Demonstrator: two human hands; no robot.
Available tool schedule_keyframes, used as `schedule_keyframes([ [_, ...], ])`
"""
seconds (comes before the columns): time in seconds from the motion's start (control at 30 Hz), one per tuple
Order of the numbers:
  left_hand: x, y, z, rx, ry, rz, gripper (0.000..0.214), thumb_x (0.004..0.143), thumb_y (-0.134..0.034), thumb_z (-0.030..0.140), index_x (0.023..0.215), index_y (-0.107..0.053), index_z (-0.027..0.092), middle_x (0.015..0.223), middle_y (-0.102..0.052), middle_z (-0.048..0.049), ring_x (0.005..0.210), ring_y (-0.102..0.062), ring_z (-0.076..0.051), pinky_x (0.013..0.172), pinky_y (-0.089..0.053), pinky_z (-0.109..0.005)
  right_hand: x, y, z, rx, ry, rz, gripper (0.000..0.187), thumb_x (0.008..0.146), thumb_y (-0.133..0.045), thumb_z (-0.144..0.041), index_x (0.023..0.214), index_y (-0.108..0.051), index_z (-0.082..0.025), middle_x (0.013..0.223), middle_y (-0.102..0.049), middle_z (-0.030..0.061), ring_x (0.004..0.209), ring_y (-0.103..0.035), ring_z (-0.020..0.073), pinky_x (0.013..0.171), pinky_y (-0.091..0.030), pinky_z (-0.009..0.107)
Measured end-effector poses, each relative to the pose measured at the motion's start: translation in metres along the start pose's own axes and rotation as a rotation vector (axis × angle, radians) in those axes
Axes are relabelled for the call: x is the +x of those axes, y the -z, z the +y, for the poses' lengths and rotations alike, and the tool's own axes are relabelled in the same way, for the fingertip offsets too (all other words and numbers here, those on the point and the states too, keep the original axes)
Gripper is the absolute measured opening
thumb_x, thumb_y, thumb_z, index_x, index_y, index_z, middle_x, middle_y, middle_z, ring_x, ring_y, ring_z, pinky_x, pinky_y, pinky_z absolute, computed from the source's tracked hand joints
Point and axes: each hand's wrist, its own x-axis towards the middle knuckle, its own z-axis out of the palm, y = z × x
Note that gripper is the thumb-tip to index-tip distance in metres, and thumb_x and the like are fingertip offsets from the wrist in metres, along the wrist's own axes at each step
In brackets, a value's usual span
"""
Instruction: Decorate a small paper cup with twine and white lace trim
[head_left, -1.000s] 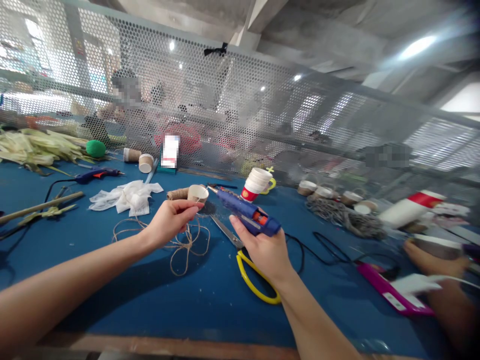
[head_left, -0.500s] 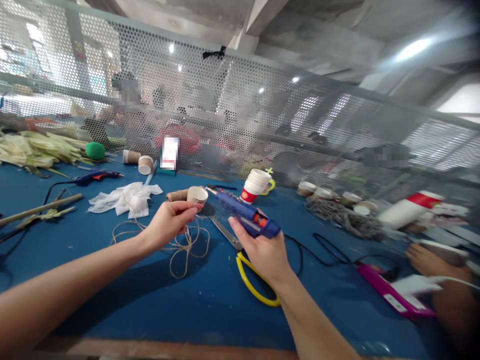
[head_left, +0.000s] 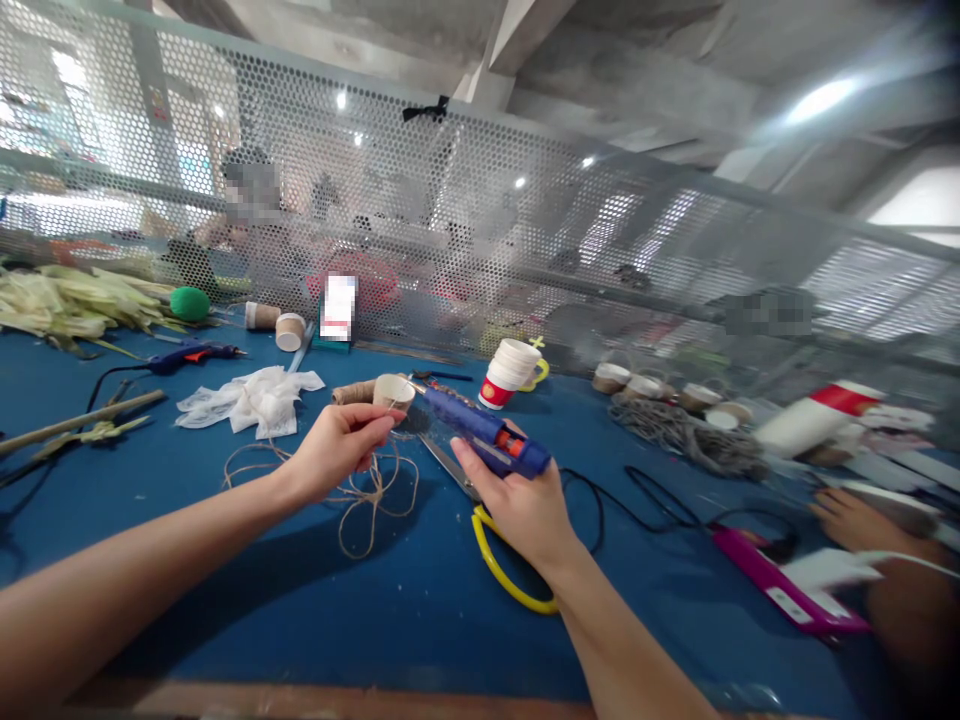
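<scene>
My left hand (head_left: 343, 448) is closed in a pinch, with a thin strand of twine at its fingertips. Just behind those fingers a small paper cup (head_left: 394, 390) shows its open mouth. My right hand (head_left: 517, 500) grips a blue hot glue gun (head_left: 484, 428), its nozzle pointing left close to the cup. Loose loops of twine (head_left: 360, 542) lie under my left hand. Scissors with yellow handles (head_left: 499, 570) rest below the glue gun, partly covered by my right hand. A roll of brown twine (head_left: 354, 393) lies left of the cup.
White crumpled cloth (head_left: 259, 400), a second glue gun (head_left: 180, 355) and twine-wrapped cups (head_left: 289, 332) lie left. Stacked paper cups (head_left: 510, 372) stand behind. Grey cord (head_left: 690, 435) and a purple power strip (head_left: 787, 580) lie right, near another person's hand (head_left: 862, 520). A perforated metal screen (head_left: 450, 220) borders the table.
My right hand and the glue gun have shifted slightly left, bringing the nozzle nearer the cup. My left hand stays almost in place.
</scene>
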Motion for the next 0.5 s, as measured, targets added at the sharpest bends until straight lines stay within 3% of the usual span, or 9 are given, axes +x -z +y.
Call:
schedule_keyframes([
  [0.5,-0.0025,0.0007,-0.0006,-0.303,0.078,-0.201,0.026,0.075,-0.058,0.032,0.090,-0.063,0.011,0.053,-0.041,0.0048,0.041,-0.028,-0.001,0.041,-0.014,-0.020,0.0052,0.0053,-0.0099,0.140,-0.120,0.006,0.014,0.073,-0.058,-0.031,0.069,-0.058,-0.018,0.062,-0.064,0.0008,0.055,-0.060,0.0153,0.056,-0.049,0.026],
])
